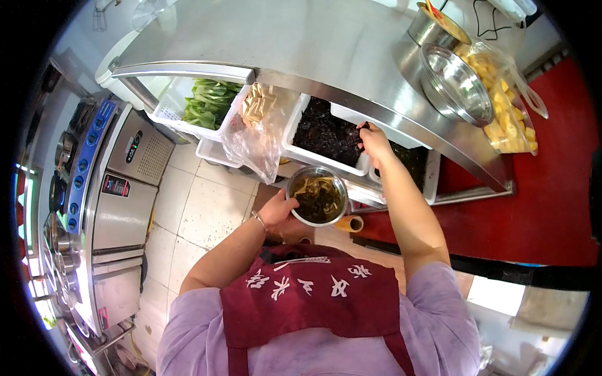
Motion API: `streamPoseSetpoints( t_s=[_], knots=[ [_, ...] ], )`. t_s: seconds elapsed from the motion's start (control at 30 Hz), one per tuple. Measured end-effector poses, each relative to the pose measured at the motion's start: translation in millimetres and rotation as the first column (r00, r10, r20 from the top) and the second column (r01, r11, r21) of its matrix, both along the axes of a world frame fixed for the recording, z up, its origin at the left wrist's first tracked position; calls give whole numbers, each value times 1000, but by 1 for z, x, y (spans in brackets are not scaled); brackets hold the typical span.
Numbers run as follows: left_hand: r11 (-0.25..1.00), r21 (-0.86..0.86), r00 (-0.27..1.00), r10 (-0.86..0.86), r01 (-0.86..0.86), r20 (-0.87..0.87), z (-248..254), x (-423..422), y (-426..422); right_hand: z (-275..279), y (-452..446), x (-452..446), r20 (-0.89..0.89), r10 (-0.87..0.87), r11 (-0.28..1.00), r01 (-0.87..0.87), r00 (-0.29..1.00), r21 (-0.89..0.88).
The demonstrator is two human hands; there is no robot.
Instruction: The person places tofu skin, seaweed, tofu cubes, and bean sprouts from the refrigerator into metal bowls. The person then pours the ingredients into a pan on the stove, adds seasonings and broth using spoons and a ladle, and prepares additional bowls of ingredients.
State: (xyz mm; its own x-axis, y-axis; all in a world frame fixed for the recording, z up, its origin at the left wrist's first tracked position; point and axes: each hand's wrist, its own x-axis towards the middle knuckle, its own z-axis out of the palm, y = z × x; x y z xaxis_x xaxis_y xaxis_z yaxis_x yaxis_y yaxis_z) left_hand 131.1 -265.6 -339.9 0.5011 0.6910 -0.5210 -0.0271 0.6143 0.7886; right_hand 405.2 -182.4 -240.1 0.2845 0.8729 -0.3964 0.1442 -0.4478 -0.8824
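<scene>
My left hand (277, 208) grips the side of a round metal bowl (317, 171), thumb at its rim. Inside lie dark green leafy strands and pale yellowish strips (321, 195). Under the steel shelf, my right hand (375, 144) reaches to the right side of a white tub (323, 160) full of black, glossy pieces that look like wood ear fungus (327, 131). Its fingers are closed around some of the black pieces; the fingertips are partly hidden by them. Beyond my right forearm, another white tub (433, 172) contains something dark green.
A steel shelf (301, 41) overhangs the tubs. Left of them are a basket of leafy greens (213, 103) and a bag of tan rolls (258, 106). Stacked metal bowls (454, 88) and bagged yellow chunks (505, 116) stand right. A stove (128, 182) lies left.
</scene>
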Motion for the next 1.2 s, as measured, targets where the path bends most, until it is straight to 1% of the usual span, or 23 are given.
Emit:
streamPoseSetpoints(
  t_s=[0.13, 0.2, 0.23, 0.27, 0.3, 0.33, 0.4, 0.47, 0.57, 0.6, 0.63, 0.67, 0.7, 0.73, 0.77, 0.8, 0.87, 0.93, 1.0, 1.07, 1.13, 1.17, 1.2],
  knots=[
    [1000, -22, 1000, -7, 7, 14, 19, 3, 0, 35, -28, -16, -33, 116, 991, -113, 993, 75],
    [1000, -11, 1000, -27, 27, 4, 16, 3, -1, 47, -49, -28, -12, 278, 953, -275, 960, 127],
    [999, 0, 999, -44, 44, -6, 15, 2, -2, 50, -58, -33, 20, 346, 934, -346, 938, 92],
    [999, -1, 999, -49, 49, -9, 20, 3, -3, 61, -67, -39, 92, 461, 887, -460, 883, -28],
    [999, 3, 998, -47, 47, 38, 31, 5, -4, 48, -75, -40, 338, 566, 769, -629, 752, 113],
    [999, 7, 995, -48, 47, 84, 43, 7, -5, 35, -83, -40, 578, 577, 592, -783, 577, 192],
    [998, 18, 993, -54, 52, 101, 71, 12, -7, 44, -97, -43, 701, 525, 567, -812, 483, 135],
    [998, 32, 991, -61, 58, 119, 81, 16, -6, 64, -105, -44, 692, 477, 638, -755, 542, 152],
    [991, 90, 987, -106, 95, 120, 90, 19, -2, 88, -116, -40, 634, 297, 746, -588, 714, 313],
    [993, 87, 985, -98, 86, 145, 97, 20, -2, 90, -120, -38, 643, 271, 756, -572, 717, 319],
    [992, 92, 980, -99, 84, 175, 103, 22, 0, 93, -124, -33, 707, 263, 682, -644, 657, 346],
    [991, 73, 985, -122, 113, 121, 100, 22, 3, 100, -127, -27, 774, 233, 607, -710, 589, 358],
    [985, 110, 977, -151, 135, 151, 88, 22, 8, 121, -132, -25, 711, 235, 643, -655, 662, 397],
    [991, 55, 970, -129, 120, 208, 83, 23, 10, 147, -138, -21, 654, 218, 700, -583, 724, 412],
    [984, 39, 957, -179, 175, 229, 95, 20, 14, 169, -142, -14, 664, 115, 678, -547, 739, 491],
    [965, 132, 960, -246, 228, 135, 117, 18, 16, 191, -145, -5, 663, 18, 646, -515, 749, 564],
    [963, 96, 908, -270, 252, 319, 112, 17, 25, 239, -147, 16, 646, -193, 666, -385, 739, 639],
    [970, 58, 937, -242, 235, 253, 120, 14, 27, 287, -143, 41, 505, -363, 703, -127, 783, 700],
    [957, 69, 917, -291, 283, 274, 129, 10, 33, 316, -127, 85, 664, -456, 787, -79, 593, 612],
    [950, 72, 916, -312, 304, 251, 138, 5, 36, 323, -106, 124, 862, -264, 927, -134, 432, 350],
    [944, 71, 918, -329, 321, 224, 142, -1, 41, 308, -78, 162, 971, -105, 985, -111, 214, 131],
    [936, 70, 910, -352, 345, 220, 143, -2, 44, 301, -64, 174, 971, -114, 984, -108, 208, 139],
    [927, 68, 902, -374, 368, 217, 144, -4, 46, 294, -51, 184, 940, -104, 989, -62, 325, 131]
  ],
)
